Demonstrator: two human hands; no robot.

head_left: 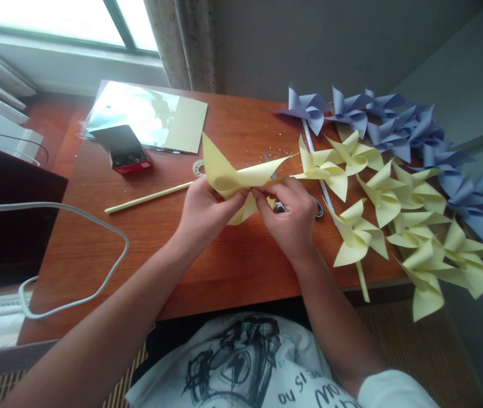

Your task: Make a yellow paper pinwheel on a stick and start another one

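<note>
Right now both hands meet over the middle of a wooden table [148, 238], pinching a pale yellow paper pinwheel [235, 175] at its centre. The left hand [205, 212] grips from one side, the right hand [290, 215] from the other, fingertips closed on the folds. Its paper looks light, thin and easily creased, so the centre seems the safest place to hold. A yellow stick [148, 198] lies just left of the hands. Finished yellow pinwheels [394, 221] and blue pinwheels [394, 122] spread to the right. A small box [126, 153] sits farther left.
</note>
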